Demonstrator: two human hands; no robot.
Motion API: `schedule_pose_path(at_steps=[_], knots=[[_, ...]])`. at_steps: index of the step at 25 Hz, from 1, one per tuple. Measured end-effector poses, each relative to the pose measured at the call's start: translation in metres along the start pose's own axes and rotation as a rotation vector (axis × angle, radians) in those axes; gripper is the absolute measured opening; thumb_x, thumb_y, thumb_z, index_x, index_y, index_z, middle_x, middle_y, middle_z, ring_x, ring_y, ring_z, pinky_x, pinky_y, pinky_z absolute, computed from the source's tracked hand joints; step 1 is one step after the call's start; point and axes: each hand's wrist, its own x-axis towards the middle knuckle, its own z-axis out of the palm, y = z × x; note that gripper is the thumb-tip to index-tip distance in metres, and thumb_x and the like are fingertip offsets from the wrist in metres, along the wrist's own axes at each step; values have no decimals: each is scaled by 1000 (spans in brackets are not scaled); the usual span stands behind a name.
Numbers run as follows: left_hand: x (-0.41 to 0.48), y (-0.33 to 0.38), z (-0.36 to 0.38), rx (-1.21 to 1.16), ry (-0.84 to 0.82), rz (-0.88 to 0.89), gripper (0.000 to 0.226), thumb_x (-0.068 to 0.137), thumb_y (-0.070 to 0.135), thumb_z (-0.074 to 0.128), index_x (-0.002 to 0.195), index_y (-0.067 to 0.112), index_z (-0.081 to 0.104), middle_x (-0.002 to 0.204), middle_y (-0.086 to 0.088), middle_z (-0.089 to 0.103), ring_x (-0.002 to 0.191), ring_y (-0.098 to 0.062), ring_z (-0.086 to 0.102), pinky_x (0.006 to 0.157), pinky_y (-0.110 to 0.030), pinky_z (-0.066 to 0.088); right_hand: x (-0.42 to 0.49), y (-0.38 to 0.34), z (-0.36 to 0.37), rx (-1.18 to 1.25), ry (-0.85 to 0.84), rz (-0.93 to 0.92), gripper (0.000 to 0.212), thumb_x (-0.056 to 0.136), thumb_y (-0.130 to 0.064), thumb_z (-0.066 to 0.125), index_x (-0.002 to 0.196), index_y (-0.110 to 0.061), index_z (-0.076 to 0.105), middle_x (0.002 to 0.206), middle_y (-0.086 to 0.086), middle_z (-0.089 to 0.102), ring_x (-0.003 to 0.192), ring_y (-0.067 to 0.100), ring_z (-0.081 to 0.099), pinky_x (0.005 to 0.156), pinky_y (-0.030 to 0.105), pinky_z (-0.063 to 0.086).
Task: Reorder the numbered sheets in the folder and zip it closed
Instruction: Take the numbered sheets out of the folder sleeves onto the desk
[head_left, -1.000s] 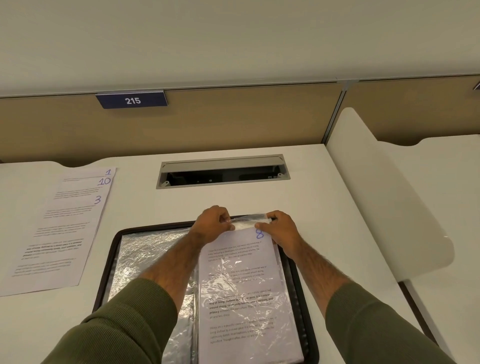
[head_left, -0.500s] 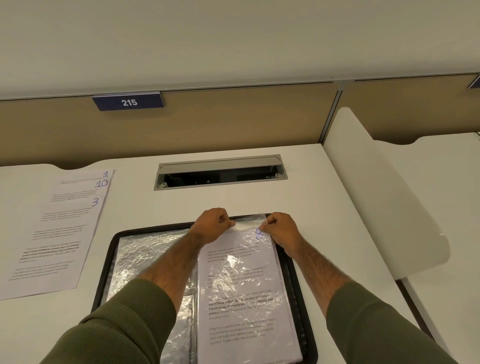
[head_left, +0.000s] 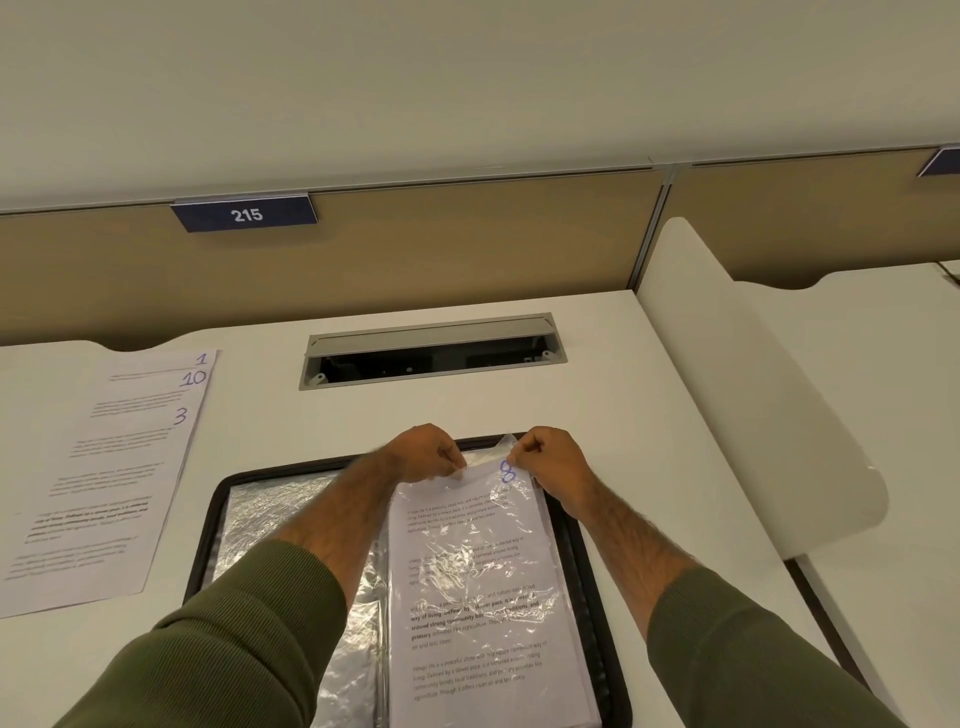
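Observation:
A black zip folder (head_left: 205, 540) lies open on the desk in front of me, with clear plastic sleeves (head_left: 270, 514) inside. On its right half lies a printed sheet numbered 8 (head_left: 467, 597) inside a crinkled sleeve. My left hand (head_left: 423, 452) and my right hand (head_left: 550, 457) both pinch the sleeve's top edge, a short gap between them. To the left on the desk lies a fanned pile of loose sheets (head_left: 104, 478) showing the numbers 1, 10 and 3.
A grey cable hatch (head_left: 431, 351) stands open in the desk behind the folder. A white curved divider (head_left: 753, 405) borders the desk on the right. A tan back panel carries a blue sign 215 (head_left: 244, 214).
Both hands stay at the sleeve's top edge. The sleeve's mouth looks slightly more lifted near the right hand, and the number 8 shows more clearly. The view shifted a little.

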Motion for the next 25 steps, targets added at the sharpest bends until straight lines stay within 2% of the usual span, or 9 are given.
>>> schedule_pose_path(at_steps=[2, 4, 7, 9, 13, 17, 19, 21, 25], knots=[[5, 0, 1, 62, -11, -18, 18, 91, 16, 73, 107, 10, 76, 106, 0, 71, 97, -15, 62, 87, -26, 47, -1, 0, 0, 13, -10, 5, 13, 89, -13, 74, 95, -3, 68, 90, 9, 69, 77, 17, 66, 61, 24, 50], [8, 1, 2, 92, 35, -31, 10, 91, 17, 73, 100, 13, 76, 103, 1, 70, 99, -17, 61, 87, -28, 46, -1, -1, 0, 44, 18, 5, 17, 92, -20, 71, 99, -4, 67, 92, 8, 71, 78, 17, 67, 62, 24, 52], [10, 1, -4, 104, 150, -20, 3, 93, 19, 69, 90, 20, 70, 106, -1, 70, 100, -17, 61, 86, -29, 48, 5, -1, 1, 82, 103, -9, 17, 97, -29, 65, 99, -12, 66, 96, 4, 72, 89, 22, 71, 79, 34, 61], [10, 3, -9, 103, 235, -22, 3, 95, 21, 67, 92, 21, 68, 107, 0, 69, 99, -17, 61, 87, -31, 48, 10, -3, 0, 53, 143, -26, 19, 98, -32, 63, 99, -12, 66, 97, 3, 72, 89, 21, 71, 85, 38, 61], [11, 12, -22, 99, 454, -45, 9, 98, 25, 60, 99, 22, 68, 104, 3, 67, 94, -16, 62, 81, -30, 47, 20, -13, -3, -3, 155, -51, 22, 98, -31, 64, 99, -9, 66, 99, 4, 71, 88, 20, 70, 85, 38, 61], [17, 15, -42, 46, 606, -23, 10, 97, 28, 59, 91, 32, 66, 105, 3, 64, 89, -15, 60, 75, -32, 50, 30, -13, -4, -5, 150, -51, 17, 98, -26, 64, 101, -10, 67, 101, 5, 70, 93, 22, 69, 88, 41, 61], [19, 17, -53, -17, 644, -16, 13, 97, 30, 59, 87, 36, 64, 105, 2, 63, 89, -14, 61, 78, -36, 55, 33, -11, -4, -33, 149, -48, 15, 97, -24, 65, 98, -9, 68, 98, 5, 70, 91, 22, 69, 88, 40, 60], [18, 20, -63, -34, 689, 3, 10, 98, 29, 59, 91, 32, 66, 105, 3, 62, 95, -15, 61, 82, -39, 56, 35, -9, -4, -42, 137, -36, 13, 96, -23, 67, 94, -10, 68, 94, 5, 70, 88, 22, 69, 86, 38, 61], [16, 22, -77, -35, 799, 83, 13, 99, 24, 59, 103, 23, 71, 105, 6, 63, 116, -18, 53, 92, -38, 50, 41, -10, -4, -50, 121, -43, 13, 92, -17, 70, 81, -13, 66, 87, 4, 69, 81, 22, 69, 80, 36, 61]])
